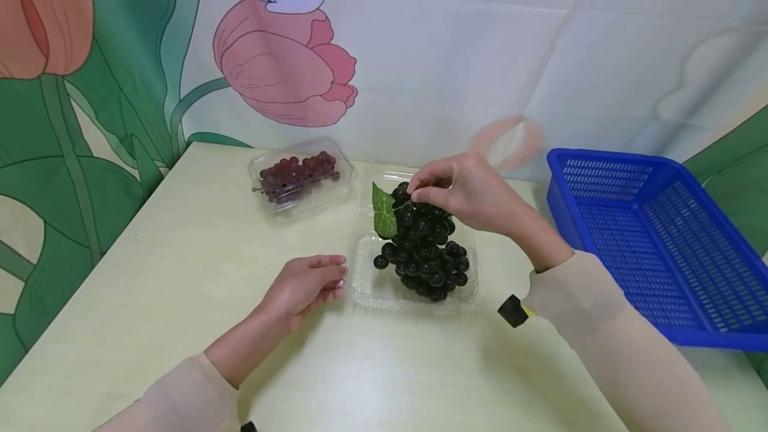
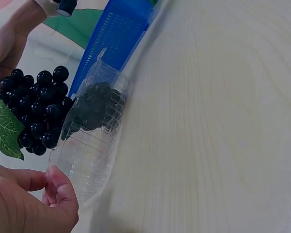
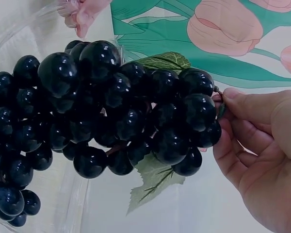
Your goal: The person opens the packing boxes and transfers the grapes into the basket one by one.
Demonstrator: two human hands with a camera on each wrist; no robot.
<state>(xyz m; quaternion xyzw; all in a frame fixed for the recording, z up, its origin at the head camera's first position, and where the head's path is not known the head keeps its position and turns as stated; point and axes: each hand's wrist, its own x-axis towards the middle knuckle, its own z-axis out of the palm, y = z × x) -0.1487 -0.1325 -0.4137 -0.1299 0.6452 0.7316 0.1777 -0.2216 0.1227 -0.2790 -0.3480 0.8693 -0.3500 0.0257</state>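
A bunch of black grapes (image 1: 423, 245) with a green leaf (image 1: 384, 211) hangs partly above a clear plastic box (image 1: 369, 289), its lower grapes inside the box. My right hand (image 1: 471, 192) pinches the stem at the top of the bunch. The right wrist view shows thumb and fingers (image 3: 233, 145) meeting on that stem, beside the grapes (image 3: 165, 116). At the box's left side, my left hand (image 1: 309, 285) pinches the rim between thumb and fingers, as the left wrist view shows with the clear wall (image 2: 87, 155) beside the fingertips.
Farther back on the left, a closed clear box (image 1: 264, 165) holds a bunch of red grapes (image 1: 297, 175). A blue plastic basket (image 1: 570, 219) stands on the right of the pale wooden table (image 1: 180, 272). Behind the table hangs a flower-printed cloth (image 1: 420, 52).
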